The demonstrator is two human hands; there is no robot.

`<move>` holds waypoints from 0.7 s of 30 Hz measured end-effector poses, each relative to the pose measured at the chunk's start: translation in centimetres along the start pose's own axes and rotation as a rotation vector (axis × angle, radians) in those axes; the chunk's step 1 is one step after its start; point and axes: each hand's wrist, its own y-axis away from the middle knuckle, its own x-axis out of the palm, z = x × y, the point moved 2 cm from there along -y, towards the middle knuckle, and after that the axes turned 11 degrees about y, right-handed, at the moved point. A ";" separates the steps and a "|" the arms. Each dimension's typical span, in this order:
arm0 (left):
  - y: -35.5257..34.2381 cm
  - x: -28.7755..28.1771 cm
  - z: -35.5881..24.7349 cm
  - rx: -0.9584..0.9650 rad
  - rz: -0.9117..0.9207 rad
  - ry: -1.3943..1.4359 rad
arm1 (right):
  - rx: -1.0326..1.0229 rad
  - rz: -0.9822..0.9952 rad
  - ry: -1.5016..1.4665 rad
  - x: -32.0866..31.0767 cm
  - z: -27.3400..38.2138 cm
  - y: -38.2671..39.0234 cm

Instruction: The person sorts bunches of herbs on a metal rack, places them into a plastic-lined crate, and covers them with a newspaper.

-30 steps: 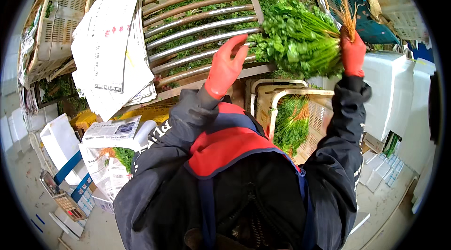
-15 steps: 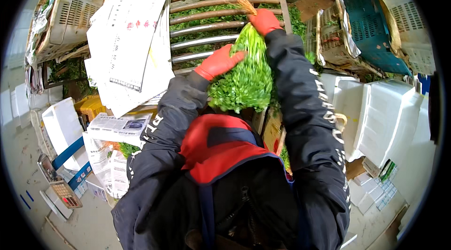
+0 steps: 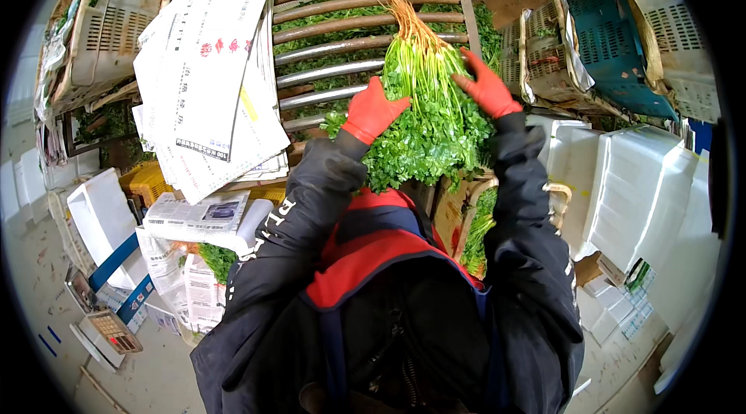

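A bunch of leafy green herbs [image 3: 431,115], like coriander, lies fanned out on a slatted rack [image 3: 334,45]. Its stringy orange-brown roots point away from me and its leaves spread toward my body. My left hand [image 3: 374,109], in a red glove, rests at the bunch's left side, thumb up and apart from the fingers, which reach over the leaves. On the other side, my red-gloved right hand [image 3: 488,87] is open beside the stems, fingers spread and not wrapped round them. Where its fingertips meet the stems, touch is hard to tell.
Large printed paper sheets [image 3: 210,64] are stacked on the rack's left part. Plastic crates [image 3: 124,17] stand at the far left, with a teal crate [image 3: 614,37] at the right. White foam boxes [image 3: 641,188] sit at my right. Newspaper [image 3: 194,216] partly covers greens at my left.
My right hand has let go of the root end and moved nearer, to the bunch's right side. The bunch now lies spread wider on the rack. My left hand stays at its left.
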 end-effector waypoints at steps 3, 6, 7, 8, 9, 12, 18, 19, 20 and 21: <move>1.9 -0.6 -1.7 -0.047 -0.067 0.242 | 0.162 -0.266 0.194 4.0 1.4 1.9; 2.5 -0.4 -0.1 -0.131 -0.160 0.253 | 0.248 -0.425 0.235 5.9 0.8 2.6; 2.4 -0.2 -0.4 -0.123 -0.151 0.230 | 0.233 -0.399 0.246 5.8 0.8 2.5; 2.2 -0.2 -0.3 -0.123 -0.136 0.195 | 0.217 -0.372 0.257 5.5 0.8 2.2; 2.0 -0.3 -0.3 -0.123 -0.123 0.159 | 0.234 -0.261 0.223 5.1 0.4 1.9; 1.7 -0.3 -0.5 -0.124 -0.108 0.170 | 0.217 -0.086 0.087 2.6 0.0 1.9; 1.7 2.3 -0.8 -0.204 -0.159 0.421 | 0.143 0.040 -0.130 4.8 0.0 2.6; 1.8 2.6 -1.5 -0.236 -0.174 0.423 | 0.175 -0.009 -0.157 5.0 -0.4 2.7; 2.1 2.7 -1.9 -0.269 -0.191 0.427 | 0.205 -0.056 -0.183 5.1 -0.7 2.8; 2.3 2.7 -1.6 -0.276 -0.206 0.483 | 0.201 -0.071 -0.118 4.4 0.5 2.8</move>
